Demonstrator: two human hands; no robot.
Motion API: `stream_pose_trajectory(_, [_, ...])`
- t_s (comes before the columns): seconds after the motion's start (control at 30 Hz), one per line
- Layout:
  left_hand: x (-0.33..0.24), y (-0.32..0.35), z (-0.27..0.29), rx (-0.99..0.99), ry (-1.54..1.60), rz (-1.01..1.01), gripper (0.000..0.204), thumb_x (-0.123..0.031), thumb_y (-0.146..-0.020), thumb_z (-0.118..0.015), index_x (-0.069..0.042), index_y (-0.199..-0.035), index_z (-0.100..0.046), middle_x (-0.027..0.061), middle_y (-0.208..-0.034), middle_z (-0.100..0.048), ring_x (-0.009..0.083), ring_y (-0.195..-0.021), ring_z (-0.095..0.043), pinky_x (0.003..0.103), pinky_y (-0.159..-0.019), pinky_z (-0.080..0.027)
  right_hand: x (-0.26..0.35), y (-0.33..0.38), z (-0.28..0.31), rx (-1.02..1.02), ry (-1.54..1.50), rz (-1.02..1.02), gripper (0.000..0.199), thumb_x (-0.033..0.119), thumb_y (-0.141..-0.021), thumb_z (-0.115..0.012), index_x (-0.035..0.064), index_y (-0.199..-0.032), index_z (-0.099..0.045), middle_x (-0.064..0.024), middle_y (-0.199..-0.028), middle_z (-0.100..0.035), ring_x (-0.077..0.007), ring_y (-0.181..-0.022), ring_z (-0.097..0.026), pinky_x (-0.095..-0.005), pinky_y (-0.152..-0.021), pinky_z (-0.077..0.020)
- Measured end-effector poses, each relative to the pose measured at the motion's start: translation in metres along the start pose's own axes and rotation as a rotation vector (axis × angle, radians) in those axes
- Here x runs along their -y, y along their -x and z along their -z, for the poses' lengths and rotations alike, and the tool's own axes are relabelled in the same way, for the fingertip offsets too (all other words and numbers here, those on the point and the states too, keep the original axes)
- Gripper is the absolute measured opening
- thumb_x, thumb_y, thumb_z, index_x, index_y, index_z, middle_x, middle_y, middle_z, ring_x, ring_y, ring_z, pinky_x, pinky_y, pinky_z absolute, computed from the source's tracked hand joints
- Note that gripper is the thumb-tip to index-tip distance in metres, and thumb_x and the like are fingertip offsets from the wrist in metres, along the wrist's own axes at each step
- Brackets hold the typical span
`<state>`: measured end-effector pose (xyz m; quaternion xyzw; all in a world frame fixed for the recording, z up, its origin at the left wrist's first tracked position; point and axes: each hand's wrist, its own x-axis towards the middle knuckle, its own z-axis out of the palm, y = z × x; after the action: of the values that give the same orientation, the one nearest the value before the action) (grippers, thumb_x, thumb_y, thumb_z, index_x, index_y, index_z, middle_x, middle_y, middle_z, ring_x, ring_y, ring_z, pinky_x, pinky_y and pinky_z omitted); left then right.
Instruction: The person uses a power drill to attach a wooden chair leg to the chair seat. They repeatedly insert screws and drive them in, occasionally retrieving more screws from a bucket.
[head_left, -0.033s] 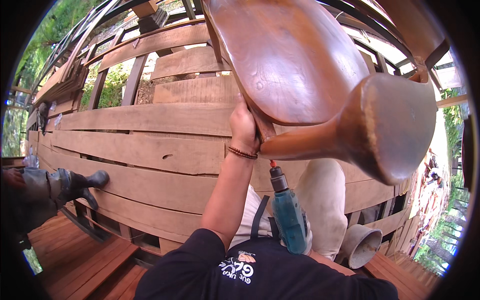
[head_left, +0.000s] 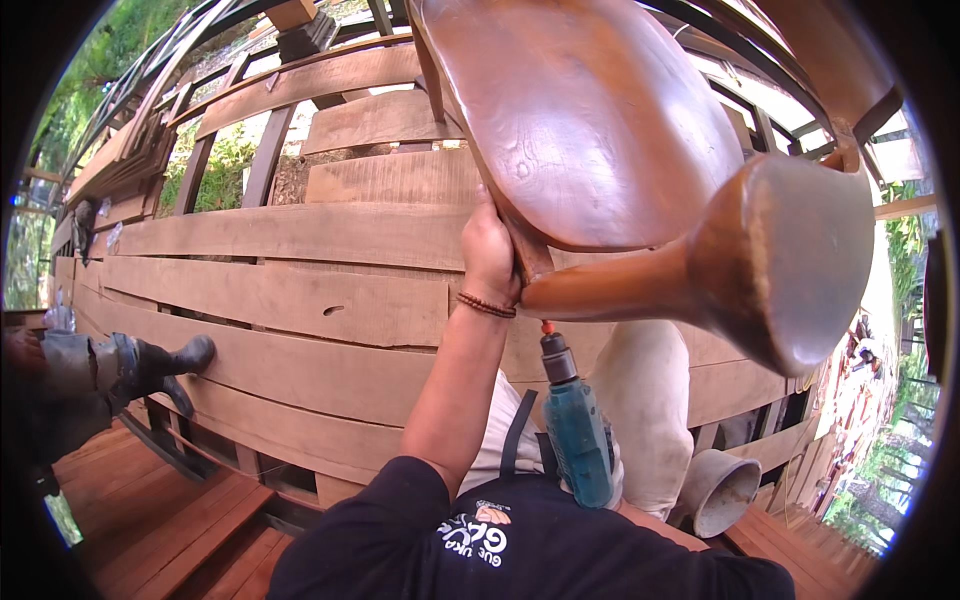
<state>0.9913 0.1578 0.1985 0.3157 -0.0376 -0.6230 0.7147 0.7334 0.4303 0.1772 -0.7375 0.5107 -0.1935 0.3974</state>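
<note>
A glossy brown wooden chair [head_left: 590, 130] is tilted in front of me, its broad rounded arm [head_left: 810, 260] standing out to the right. My left hand [head_left: 488, 250], with a beaded bracelet at the wrist, is closed round the chair's frame beside the seat. Just below that joint, a teal power drill [head_left: 580, 440] points upward, its red-tipped bit [head_left: 547, 327] meeting the underside of the frame, though the exact contact is hidden. My right hand [head_left: 617, 482] is at the drill's lower end, mostly hidden behind the body, with its forearm coming in below.
Wooden deck planks [head_left: 250, 300] with gaps between them lie under the chair. A grey bucket [head_left: 722, 495] stands by my knee on the right. Another person's boots [head_left: 165, 365] reach in from the left. Boards are stacked [head_left: 130, 150] at the far left.
The chair's arm has shifted very slightly to the right. At the left, the other person's boots have moved a little. Both my hands and the drill hold nearly the same place.
</note>
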Motion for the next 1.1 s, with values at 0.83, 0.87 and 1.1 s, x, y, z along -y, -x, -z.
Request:
stream_pose_trajectory(0.83, [-0.015,0.014,-0.005,-0.017,-0.071,-0.014,0.053,-0.039,-0.106,-0.034,0.008,-0.123,-0.052,0.0146,-0.116,-0.062,0.0228,-0.101,-0.062,0.035,-0.09,-0.051,-0.002,0.011,0.005,-0.029,-0.066,-0.032,0.099,0.034,-0.072,-0.082,-0.0036,-0.144,-0.025,-0.0213,-0.13,-0.055,-0.0326,-0.115,-0.06,-0.0389,-0.089,-0.0526])
stream_pose_trajectory(0.87, [-0.017,0.01,-0.004,0.005,-0.033,-0.007,0.053,-0.039,-0.106,-0.034,0.008,-0.123,-0.052,0.0149,-0.116,-0.062,0.0231,-0.101,-0.062,0.035,-0.09,-0.051,0.002,0.004,0.004,-0.052,-0.056,0.005,0.099,0.034,-0.072,-0.082,-0.0037,-0.144,-0.025,-0.0217,-0.13,-0.054,-0.0327,-0.115,-0.06,-0.0389,-0.089,-0.0527])
stream_pose_trajectory(1.1, [-0.018,-0.009,-0.003,0.035,-0.019,0.047,0.046,-0.033,-0.106,-0.025,0.0,-0.129,-0.048,0.0168,-0.123,-0.06,0.0275,-0.109,-0.061,0.041,-0.092,-0.053,0.024,-0.015,0.008,-0.137,0.047,0.19,0.095,0.024,-0.077,-0.078,-0.0061,-0.145,-0.02,-0.0282,-0.139,-0.043,-0.0408,-0.118,-0.057,-0.0425,-0.094,-0.0515])
